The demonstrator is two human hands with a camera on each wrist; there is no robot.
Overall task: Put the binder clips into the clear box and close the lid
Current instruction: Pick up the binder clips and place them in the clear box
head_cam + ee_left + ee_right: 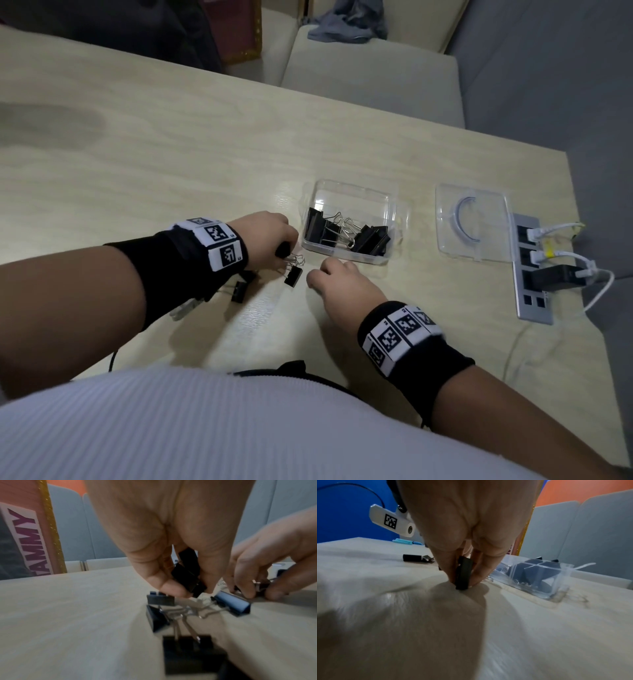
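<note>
A pale wood-grain worktop (154, 144) fills most of the head view, with a cream seat (370, 78) and grey upholstery behind its far edge. A grey socket strip (532, 270) with white cables plugged in sits at the right edge.

One clear box (394, 205) stands open near the middle, holding several black binder clips (346, 233); the exact count is hard to tell, about four. Its one lid (472, 222) lies flat, apart to the right.

Left of the box, loose clips (188, 615) lie on the worktop: four in the left wrist view, tangled by their wire handles.

The left hand (265, 236) is closed around a black clip (187, 577), just above that cluster. The right hand (339, 287) pinches another clip (463, 573) between thumb and fingers, against the worktop, just in front of the box.
</note>
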